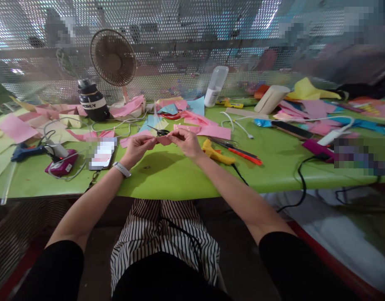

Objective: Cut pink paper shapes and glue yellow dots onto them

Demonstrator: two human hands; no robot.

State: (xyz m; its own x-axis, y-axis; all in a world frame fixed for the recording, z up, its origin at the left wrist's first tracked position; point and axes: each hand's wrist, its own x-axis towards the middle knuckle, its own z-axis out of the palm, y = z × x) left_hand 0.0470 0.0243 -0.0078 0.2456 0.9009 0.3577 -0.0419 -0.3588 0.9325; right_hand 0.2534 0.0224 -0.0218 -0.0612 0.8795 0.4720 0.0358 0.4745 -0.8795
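Note:
Between my two hands a small piece of pink paper [164, 140] is held just above the green table [161, 175]. My left hand [138, 147] pinches its left end, a pale watch band on that wrist. At the other end, my right hand [186, 141] grips the paper with thumb and fingers. Right behind the paper lies a pair of dark-handled scissors [162, 132], partly hidden by my fingers. A yellow glue gun [216, 153] rests close to my right wrist. Beside it is a red-handled cutter [245, 155].
A phone [103, 153] lies left of my left hand, near a purple power socket [63, 163] and a blue glue gun [28, 152]. Behind stand a black bottle [94, 104], a fan [113, 58] and a white-based clear bottle [216, 85]. Coloured paper scraps [198, 119] and cables spread around.

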